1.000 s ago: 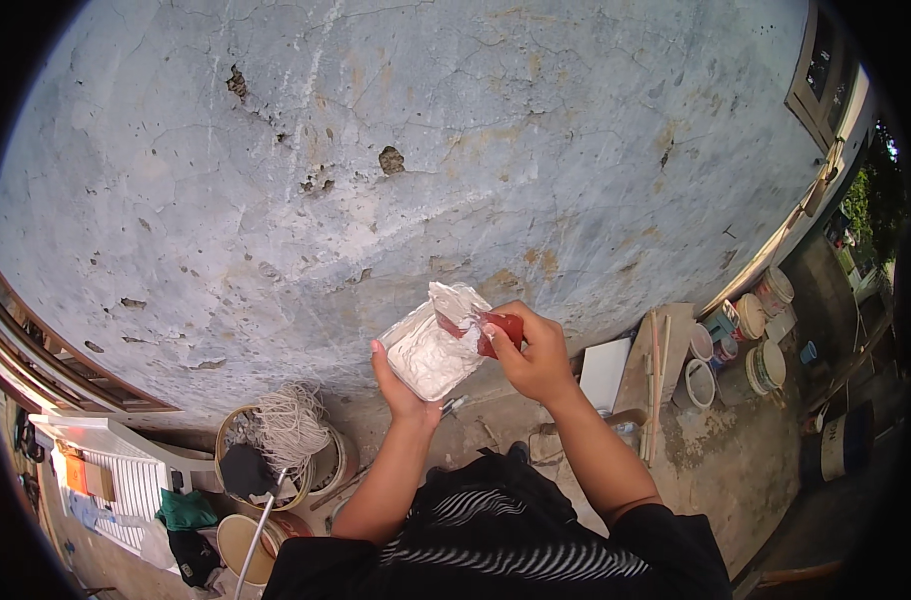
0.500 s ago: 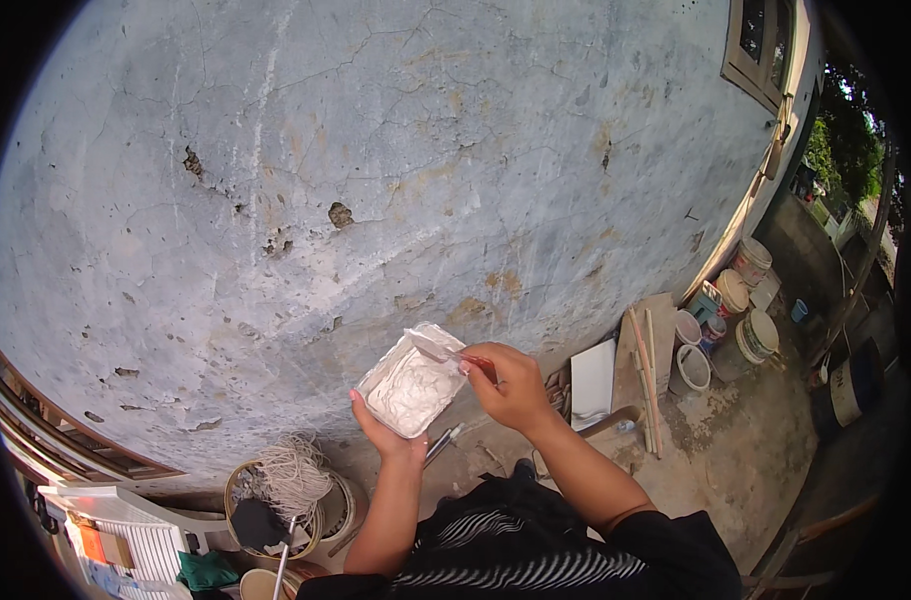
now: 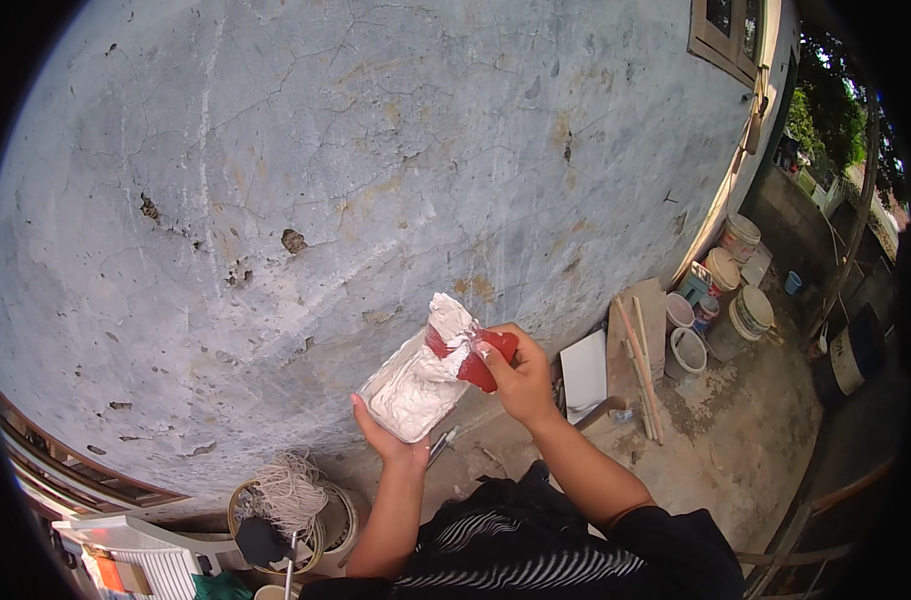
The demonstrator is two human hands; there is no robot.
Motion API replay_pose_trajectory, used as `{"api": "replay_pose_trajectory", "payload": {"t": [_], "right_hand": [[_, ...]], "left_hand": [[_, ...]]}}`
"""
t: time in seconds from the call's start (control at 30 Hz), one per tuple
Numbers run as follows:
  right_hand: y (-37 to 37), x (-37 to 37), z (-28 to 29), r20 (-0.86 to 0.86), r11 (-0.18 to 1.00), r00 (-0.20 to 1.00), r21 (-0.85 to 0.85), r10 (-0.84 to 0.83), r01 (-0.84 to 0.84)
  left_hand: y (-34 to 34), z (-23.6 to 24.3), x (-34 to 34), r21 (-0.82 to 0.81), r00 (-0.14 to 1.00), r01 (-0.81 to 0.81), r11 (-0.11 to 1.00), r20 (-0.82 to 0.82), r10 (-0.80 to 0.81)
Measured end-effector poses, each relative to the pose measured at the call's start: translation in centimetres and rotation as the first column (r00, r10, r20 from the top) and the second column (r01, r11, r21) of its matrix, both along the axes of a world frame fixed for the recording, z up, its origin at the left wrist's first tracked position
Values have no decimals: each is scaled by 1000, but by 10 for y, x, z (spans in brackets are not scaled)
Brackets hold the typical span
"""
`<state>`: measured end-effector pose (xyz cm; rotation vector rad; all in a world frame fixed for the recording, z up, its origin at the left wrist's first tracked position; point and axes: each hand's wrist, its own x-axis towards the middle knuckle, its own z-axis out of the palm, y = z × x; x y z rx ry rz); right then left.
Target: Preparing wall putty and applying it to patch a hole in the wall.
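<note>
My left hand holds from below a clear rectangular container full of white putty. My right hand grips a red-handled scraper whose blade carries a lump of white putty, lifted just above the container's far end. Both hands are raised in front of a weathered grey-blue plaster wall with chipped holes and cracks.
Several paint buckets stand along the wall base at right, beside wooden sticks and a white board. A basket with coiled string sits at lower left. A window frame is at upper right.
The view has swung left along the wall. My right hand has scooped putty up on the scraper and lifted it clear of the container.
</note>
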<state>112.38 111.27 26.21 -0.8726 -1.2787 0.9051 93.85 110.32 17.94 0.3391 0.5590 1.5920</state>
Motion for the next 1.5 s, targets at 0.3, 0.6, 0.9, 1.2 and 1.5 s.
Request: {"api": "replay_pose_trajectory", "payload": {"t": [0.3, 0.6, 0.9, 1.2, 1.5], "right_hand": [[7, 9, -1, -571, 969, 821, -188, 24, -159], [-1, -9, 6, -693, 947, 719, -198, 47, -252], [11, -13, 6, -703, 898, 691, -178, 170, -402], [35, -4, 30, -434, 971, 884, -76, 174, -228], [55, 11, 26, -37, 959, 959, -12, 281, -282]], "left_hand": [[-4, 13, 0, -10, 994, -46, 999, 100, 47], [-22, 34, -21, -12, 996, -52, 999, 69, 53], [-17, 31, -32, -49, 993, -117, 992, 23, 118], [-3, 50, -28, -18, 981, -194, 981, 11, 195], [21, 68, 12, 21, 954, -300, 954, 12, 299]]}}
